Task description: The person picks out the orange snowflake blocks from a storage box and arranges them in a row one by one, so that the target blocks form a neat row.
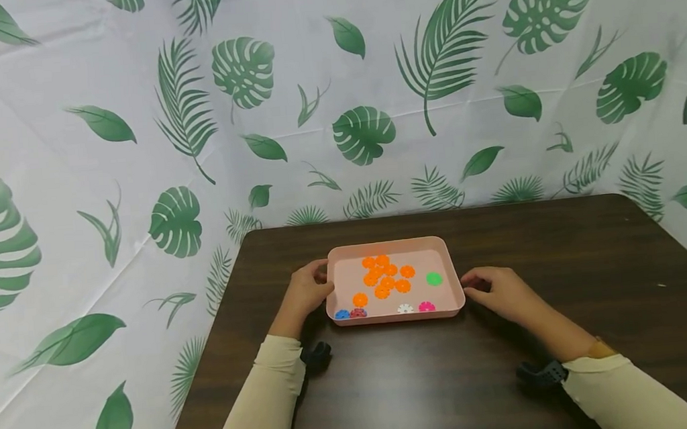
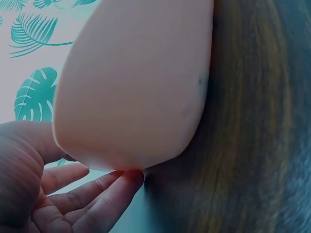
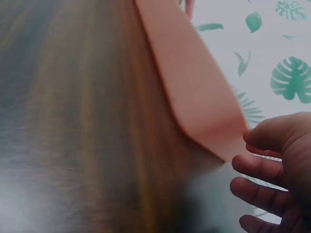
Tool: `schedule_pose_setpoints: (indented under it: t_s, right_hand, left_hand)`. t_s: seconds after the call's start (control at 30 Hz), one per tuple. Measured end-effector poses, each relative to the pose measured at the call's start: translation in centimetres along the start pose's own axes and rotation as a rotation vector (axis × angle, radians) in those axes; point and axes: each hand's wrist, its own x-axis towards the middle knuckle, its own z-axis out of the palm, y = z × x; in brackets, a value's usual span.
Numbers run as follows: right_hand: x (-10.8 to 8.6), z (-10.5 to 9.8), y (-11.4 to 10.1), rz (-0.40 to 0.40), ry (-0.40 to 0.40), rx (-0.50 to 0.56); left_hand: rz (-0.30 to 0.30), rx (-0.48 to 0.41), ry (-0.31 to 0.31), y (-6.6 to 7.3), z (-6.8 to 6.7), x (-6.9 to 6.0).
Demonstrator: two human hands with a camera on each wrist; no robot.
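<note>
A shallow pink tray (image 1: pixel 397 317) lies on the dark table, holding several orange flower-shaped discs (image 1: pixel 388 283), a green disc (image 1: pixel 434 279), and blue, dark red, white and pink ones along its near wall. The left hand (image 1: pixel 306 291) grips the tray's left end; in the left wrist view, that hand's (image 2: pixel 73 194) thumb reaches the rim and its fingertips press the wall of the tray (image 2: pixel 131 87). At the tray's right end, the right hand (image 1: pixel 501 289) touches the rim. The right wrist view has this hand (image 3: pixel 277 170) with fingers loosely spread beside the tray's corner (image 3: pixel 214 121).
The dark wooden table (image 1: pixel 387 386) extends around the tray. Behind and to the left hangs a white cloth (image 1: pixel 301 63) with green leaf prints. Dark straps (image 1: pixel 540 373) are on both wrists.
</note>
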Motion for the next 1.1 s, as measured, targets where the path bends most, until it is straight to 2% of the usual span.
schedule_pose_setpoints:
  t_s: [0.23,0.43,0.67,0.93,1.1]
  right_hand:
    - [1.7,-1.8,-1.0,-0.002,0.065,0.039]
    - [4.3,-2.5,-2.7,-0.002,0.06,0.032]
    - [7.1,-1.3,-4.6,-0.081,0.018,0.034]
    - [10.1,0.8,-5.4,-0.178,-0.068,-0.012]
    - [11.5,1.8,-5.6,-0.124,-0.173,-0.053]
  left_hand:
    - [0.005,-0.032,0.009,-0.4,0.2,-0.3]
    - [0.026,-0.063,0.034,-0.6,0.2,-0.2]
    - [0.067,-0.09,0.056,-0.8,0.6,0.0]
    - [0.058,-0.135,0.045,-0.7,1.0,-0.1]
    - [0.083,-0.136,0.044,-0.5,0.9,0.0]
